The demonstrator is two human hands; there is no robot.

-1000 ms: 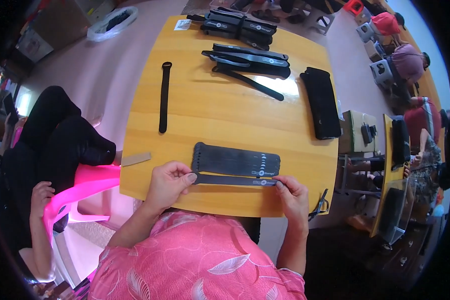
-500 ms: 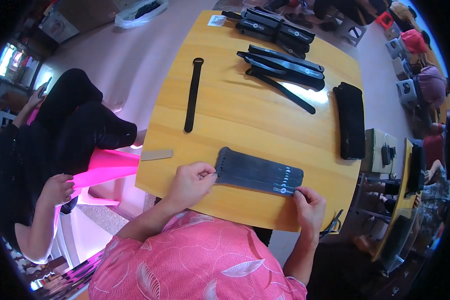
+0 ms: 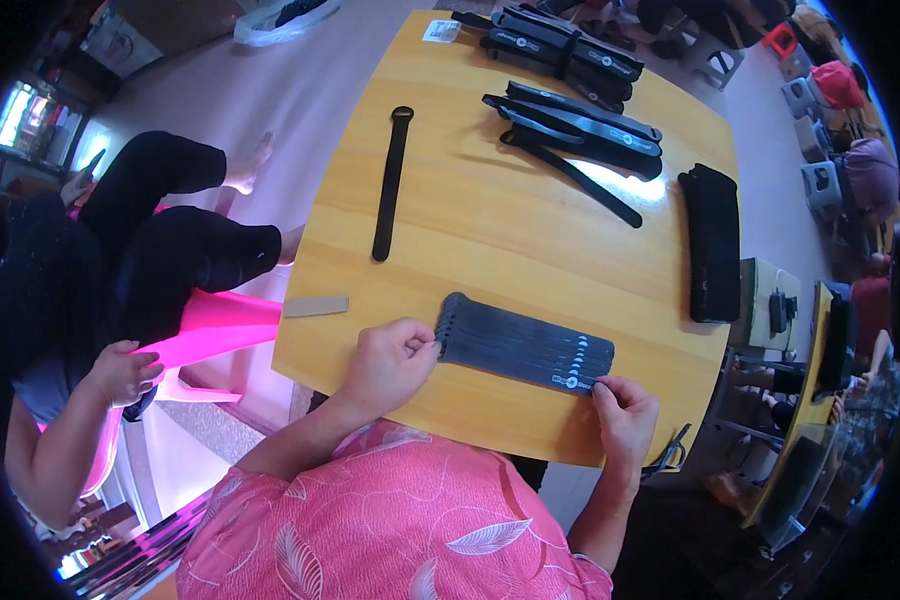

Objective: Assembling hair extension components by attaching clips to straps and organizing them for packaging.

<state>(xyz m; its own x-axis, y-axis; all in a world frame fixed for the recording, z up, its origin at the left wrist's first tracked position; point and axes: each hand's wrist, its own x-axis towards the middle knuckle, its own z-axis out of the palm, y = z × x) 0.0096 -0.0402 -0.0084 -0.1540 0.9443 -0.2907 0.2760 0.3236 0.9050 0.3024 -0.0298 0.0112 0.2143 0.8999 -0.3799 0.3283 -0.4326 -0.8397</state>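
At the far left a seated person [image 3: 195, 245] in black trousers rests one hand [image 3: 125, 376] beside a pink chair [image 3: 232, 322]. A clear plastic bag [image 3: 305, 20] lies on the floor beyond. Near the left edge of the yellow bench [image 3: 500, 265] is a flat grey-brown card [image 3: 316, 307], and farther back a loose black strap [image 3: 391, 185] lies alone, its ringed end away from the wearer.

The left hand [image 3: 395, 360] has its grip closed in a pinch on the near left corner of the stack [image 3: 520, 342]. This stack of dark straps lies flat near the front of the bench, between the hands, ringed ends at left, white marks toward the right. A white label [image 3: 441, 31] sits at the far edge, just left of a tied bundle [image 3: 560, 58]; nearer is a second bundle [image 3: 580, 128], with a single strap [image 3: 580, 184] slanting out in front. The right hand [image 3: 628, 412] pinches the stack's near right corner, thumb and fingers together.

At the near right corner is a small dark looped thing [image 3: 676, 447], perhaps a strap, too unclear to name. Beyond it lies a thick black pack [image 3: 714, 245]. Off the bench stands a box [image 3: 759, 328], then grey stools [image 3: 822, 186].
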